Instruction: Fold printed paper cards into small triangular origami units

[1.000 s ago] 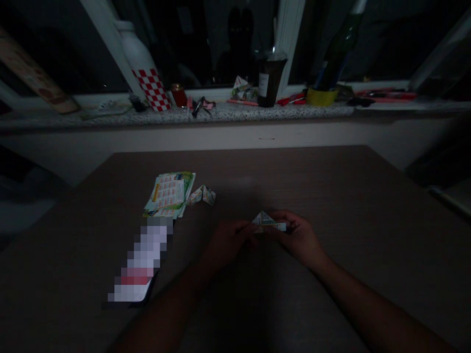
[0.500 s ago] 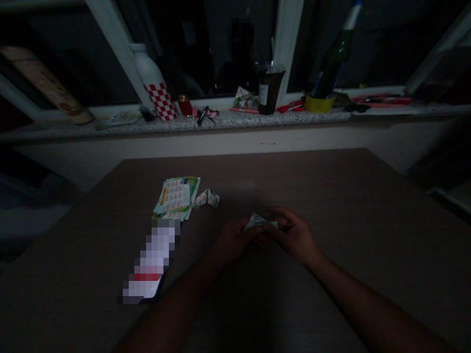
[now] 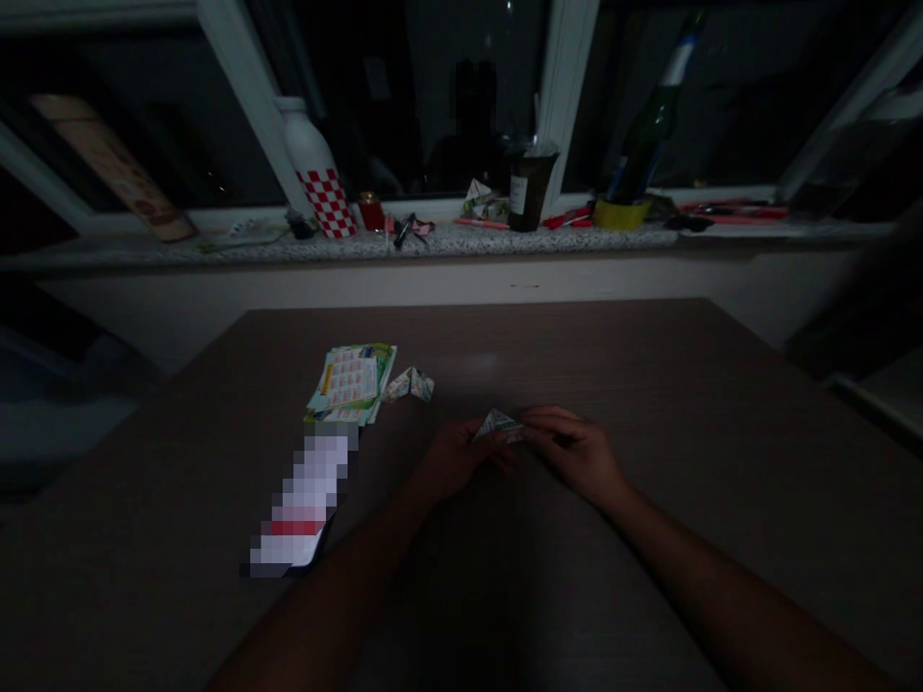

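Between my two hands, just above the wooden table (image 3: 620,365), is a small folded piece of printed paper (image 3: 497,425) with a pointed top. My left hand (image 3: 460,459) is closed on its left side, thumb along the lower edge. The fingertips of my right hand (image 3: 577,452) pinch its right corner. Farther left, another folded paper piece (image 3: 411,384) stands on the table beside a stack of printed paper cards (image 3: 351,380). The dim light hides detail of the folds and of the fingers underneath.
A phone (image 3: 307,495) with a blurred-out screen lies left of my left forearm. Along the granite windowsill (image 3: 461,242) stand a checkered white bottle (image 3: 323,187), a dark cup (image 3: 530,192), a green bottle (image 3: 649,135) in yellow tape (image 3: 621,213), and a tan cylinder (image 3: 119,173).
My right fingers have straightened and come together at the paper's right corner. The pale flap that stuck out there no longer shows. The view has shifted slightly.
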The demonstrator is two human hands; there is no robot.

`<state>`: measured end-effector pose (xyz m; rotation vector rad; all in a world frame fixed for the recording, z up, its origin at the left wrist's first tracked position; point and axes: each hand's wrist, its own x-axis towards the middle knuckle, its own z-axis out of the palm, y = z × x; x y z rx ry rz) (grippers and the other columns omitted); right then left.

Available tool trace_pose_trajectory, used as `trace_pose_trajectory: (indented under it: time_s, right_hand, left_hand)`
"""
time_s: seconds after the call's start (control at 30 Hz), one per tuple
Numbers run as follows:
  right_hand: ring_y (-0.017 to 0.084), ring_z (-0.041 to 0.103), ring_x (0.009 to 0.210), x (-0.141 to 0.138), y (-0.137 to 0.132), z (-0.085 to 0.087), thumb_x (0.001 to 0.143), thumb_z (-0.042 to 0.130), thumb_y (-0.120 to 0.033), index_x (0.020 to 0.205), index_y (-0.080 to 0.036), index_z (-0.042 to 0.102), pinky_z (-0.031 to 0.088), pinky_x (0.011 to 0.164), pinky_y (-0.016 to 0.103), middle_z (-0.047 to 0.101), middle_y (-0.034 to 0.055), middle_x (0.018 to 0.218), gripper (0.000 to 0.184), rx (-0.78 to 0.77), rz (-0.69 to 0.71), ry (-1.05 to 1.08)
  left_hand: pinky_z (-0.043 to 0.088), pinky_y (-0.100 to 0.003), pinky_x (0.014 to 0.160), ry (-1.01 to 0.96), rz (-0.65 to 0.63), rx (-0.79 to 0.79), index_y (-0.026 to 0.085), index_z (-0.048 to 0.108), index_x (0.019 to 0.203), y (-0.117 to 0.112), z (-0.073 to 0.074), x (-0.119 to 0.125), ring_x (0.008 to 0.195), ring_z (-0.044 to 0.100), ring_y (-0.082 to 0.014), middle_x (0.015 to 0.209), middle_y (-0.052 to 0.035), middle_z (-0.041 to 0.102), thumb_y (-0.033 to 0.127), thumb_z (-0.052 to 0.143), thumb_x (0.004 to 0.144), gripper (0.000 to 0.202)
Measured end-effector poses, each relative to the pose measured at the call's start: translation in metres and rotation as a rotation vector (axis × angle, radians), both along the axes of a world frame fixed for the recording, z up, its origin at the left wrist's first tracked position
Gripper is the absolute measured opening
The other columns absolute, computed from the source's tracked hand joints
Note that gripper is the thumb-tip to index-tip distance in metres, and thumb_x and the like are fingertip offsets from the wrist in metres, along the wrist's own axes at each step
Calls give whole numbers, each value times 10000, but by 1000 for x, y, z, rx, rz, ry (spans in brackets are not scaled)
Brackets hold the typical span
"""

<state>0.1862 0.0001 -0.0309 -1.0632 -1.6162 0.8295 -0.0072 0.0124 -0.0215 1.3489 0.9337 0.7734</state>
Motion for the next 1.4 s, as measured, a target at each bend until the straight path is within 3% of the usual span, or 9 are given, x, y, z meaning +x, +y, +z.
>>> trace_pose_trajectory:
  time_s: [0.17, 0.37, 0.5, 0.77, 1.0, 1.1, 1.17, 1.27, 1.4]
  right_hand:
    - [164, 604, 659, -6, -2, -5, 838, 611, -415, 851, -185, 722, 460, 610, 268, 678, 31, 736, 256, -145, 30, -3]
    - [104, 442, 485, -5, -6, -3, 885, 520, -464, 616, -168, 604, 325, 471, 223, 509, -25, 527, 408, -151, 85, -73]
    - [90, 375, 451, -4, -8, 2, 884, 510, -489, 563, -180, 523, 268, 437, 219, 438, -40, 484, 446, -150, 132, -96]
    - [81, 388, 381, -8, -14, 9, 894, 422, -596, 522, -180, 501, 288, 407, 218, 471, -29, 424, 564, -275, 209, -1]
    - [81, 390, 357, -2, -15, 6, 921, 416, -559, 497, -175, 558, 290, 411, 225, 483, -22, 392, 589, -363, 341, 44]
    - [103, 453, 366, 2, -13, 0, 915, 393, -588, 419, -191, 486, 347, 430, 243, 463, -15, 374, 642, -358, 361, 113]
    - [124, 498, 392, 5, -10, -2, 923, 333, -610, 401, -206, 424, 408, 468, 267, 445, -12, 372, 666, -339, 288, 182]
    - [135, 567, 528, 9, -9, 1, 886, 533, -490, 622, -185, 615, 436, 521, 256, 615, 16, 554, 412, -223, 77, 101]
    - [128, 561, 559, 11, -10, 8, 813, 647, -302, 762, -190, 639, 441, 512, 237, 623, 6, 632, 124, -35, -6, 47]
  left_hand:
    - [493, -238, 584, -22, -14, -1, 112, 669, 891, 1, -1, 0, 587, 659, -150, 732, -49, 715, 457, 634, 799, 359]
    - [501, -241, 620, -43, -77, -21, 116, 670, 778, 2, -2, -2, 606, 656, -148, 713, -51, 716, 471, 645, 787, 356]
    - [512, -258, 620, -64, -133, -54, 116, 661, 768, 3, -2, -4, 605, 663, -160, 707, -58, 718, 483, 661, 768, 367]
    - [516, -264, 620, -144, -178, -114, 116, 649, 764, 2, 0, -5, 591, 664, -154, 689, -53, 715, 466, 654, 787, 350]
    - [521, -260, 603, -191, -198, -163, 113, 643, 760, 0, 1, -5, 584, 662, -154, 663, -45, 711, 420, 679, 779, 310]
    - [527, -270, 617, -207, -171, -184, 114, 646, 780, -1, 1, -6, 591, 665, -154, 679, -42, 714, 408, 670, 792, 294]
    - [525, -269, 614, -183, -134, -179, 117, 649, 809, -2, 2, -6, 590, 663, -151, 697, -43, 718, 404, 658, 803, 288]
    - [512, -254, 603, -109, -54, -109, 124, 661, 845, -4, 5, -5, 595, 657, -146, 712, -40, 719, 398, 643, 815, 276]
    - [491, -239, 654, 60, 4, 84, 145, 683, 847, -9, 11, -2, 683, 658, -146, 745, -27, 720, 380, 590, 857, 253]
